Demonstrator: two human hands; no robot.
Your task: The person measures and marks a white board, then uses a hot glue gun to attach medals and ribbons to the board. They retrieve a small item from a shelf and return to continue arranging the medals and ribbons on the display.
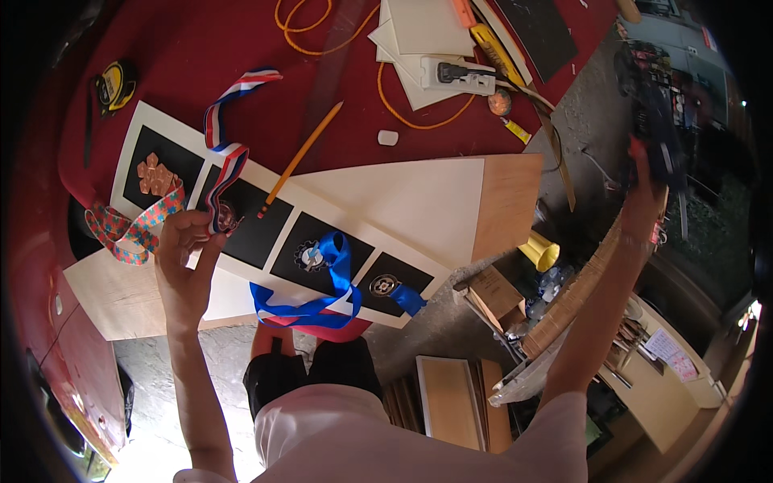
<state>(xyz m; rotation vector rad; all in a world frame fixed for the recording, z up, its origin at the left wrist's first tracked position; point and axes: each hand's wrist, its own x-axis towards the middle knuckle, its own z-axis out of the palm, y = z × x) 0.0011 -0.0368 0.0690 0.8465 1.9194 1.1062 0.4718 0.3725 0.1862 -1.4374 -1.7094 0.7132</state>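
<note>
My left hand (187,245) pinches a round medal (225,216) by its edge, over the left part of a white mat board with black panels (270,233). From the medal a red, white and blue striped ribbon (216,129) runs up onto the red table. A copper-coloured medal (155,175) with a patterned ribbon (133,233) lies on the leftmost panel. Two more medals, one with a long blue ribbon (342,270) and one with a short blue ribbon (408,299), lie farther right. Out at the far right, my right hand (642,189) is closed at a dark object (664,137), unclear in shadow.
A pencil (302,157) lies against the board. On the red table (193,48) are a tape measure (117,84), an orange cord (386,101), a power strip (459,76) and a yellow cutter (495,50). Wooden panels (451,402) and a cardboard box (495,296) stand below, right.
</note>
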